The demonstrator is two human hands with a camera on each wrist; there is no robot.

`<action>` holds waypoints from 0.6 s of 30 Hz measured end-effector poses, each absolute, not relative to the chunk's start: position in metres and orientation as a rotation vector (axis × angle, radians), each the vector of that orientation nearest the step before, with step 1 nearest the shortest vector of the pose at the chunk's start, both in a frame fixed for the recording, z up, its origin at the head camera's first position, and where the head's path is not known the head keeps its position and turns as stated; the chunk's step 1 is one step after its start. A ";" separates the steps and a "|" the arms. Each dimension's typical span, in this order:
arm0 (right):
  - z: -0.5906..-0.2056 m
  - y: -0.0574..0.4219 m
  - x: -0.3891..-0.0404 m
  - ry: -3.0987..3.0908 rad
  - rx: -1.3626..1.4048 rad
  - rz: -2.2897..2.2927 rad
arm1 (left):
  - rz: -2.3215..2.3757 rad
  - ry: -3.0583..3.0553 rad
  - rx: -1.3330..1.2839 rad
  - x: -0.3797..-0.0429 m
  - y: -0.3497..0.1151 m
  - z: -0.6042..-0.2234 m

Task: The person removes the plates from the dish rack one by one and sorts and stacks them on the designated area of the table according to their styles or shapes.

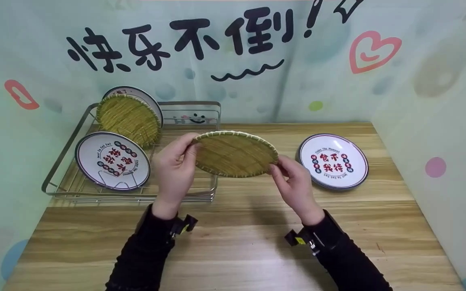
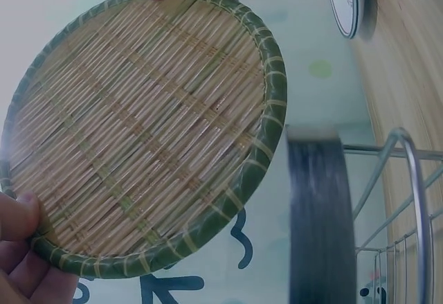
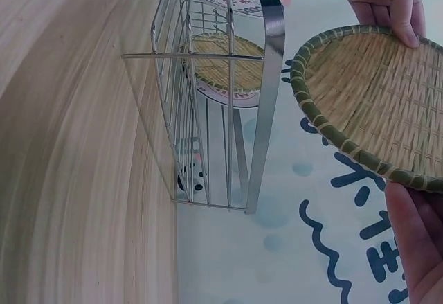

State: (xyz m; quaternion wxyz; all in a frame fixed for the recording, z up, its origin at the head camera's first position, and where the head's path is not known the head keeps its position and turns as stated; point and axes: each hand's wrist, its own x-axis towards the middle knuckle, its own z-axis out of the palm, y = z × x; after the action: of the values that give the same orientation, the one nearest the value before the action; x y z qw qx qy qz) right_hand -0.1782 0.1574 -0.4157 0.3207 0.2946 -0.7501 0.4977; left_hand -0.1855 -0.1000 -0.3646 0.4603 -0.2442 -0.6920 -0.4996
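Observation:
Both hands hold a round woven bamboo tray up above the table, tilted, with a green-bound rim. My left hand pinches its left edge between thumb and fingers. The opposite edge is pinched by my right hand, thumb on the near side. In the right wrist view, the woven face of the tray shows between the two hands.
A metal wire rack at the left holds a white plate with red lettering, another woven tray and a second plate behind. Several stacked white plates lie on the wooden table at the right. A printed cloth backs it.

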 end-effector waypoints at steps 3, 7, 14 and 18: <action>-0.415 0.159 -0.177 -1.972 0.744 1.334 | -1.229 -1.721 -0.624 -0.184 -0.098 -0.364; -0.415 0.162 -0.175 -1.974 0.691 1.374 | -1.209 -1.757 -0.653 -0.183 -0.096 -0.365; -0.411 0.166 -0.175 -2.003 0.612 1.387 | -1.192 -1.827 -0.687 -0.181 -0.096 -0.363; -0.404 0.165 -0.171 -2.011 0.591 1.407 | -1.181 -1.866 -0.709 -0.180 -0.098 -0.361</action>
State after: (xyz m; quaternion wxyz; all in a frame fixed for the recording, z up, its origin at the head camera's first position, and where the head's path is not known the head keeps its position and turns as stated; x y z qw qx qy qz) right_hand -0.1714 0.1648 -0.4039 0.3035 0.2230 -0.7591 0.5310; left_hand -0.1801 -0.0979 -0.3609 0.3995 -0.2801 -0.7375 -0.4669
